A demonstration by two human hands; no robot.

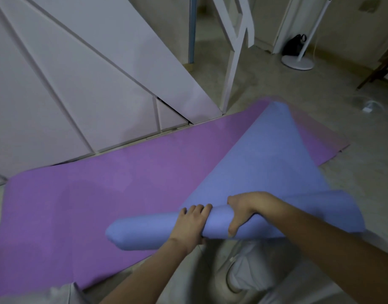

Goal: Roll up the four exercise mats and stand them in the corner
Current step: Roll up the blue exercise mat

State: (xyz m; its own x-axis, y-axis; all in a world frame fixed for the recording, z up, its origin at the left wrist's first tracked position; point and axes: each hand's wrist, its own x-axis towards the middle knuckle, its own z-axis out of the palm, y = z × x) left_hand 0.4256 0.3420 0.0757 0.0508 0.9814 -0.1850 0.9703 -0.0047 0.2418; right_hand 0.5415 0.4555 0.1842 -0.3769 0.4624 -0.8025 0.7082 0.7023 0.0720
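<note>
Roll of blue mat [265,154] lies slanted over the purple mat [101,194] on the floor [353,150], far end unrolled. Your left grip [192,222] curls around the roll's middle; your right grip [245,210] clamps it just beside.

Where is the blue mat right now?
In the head view the blue mat is lower centre-right: its rolled end is gripped by the left hand and right hand, and its loose part extends over the right end of the purple mat.
</note>
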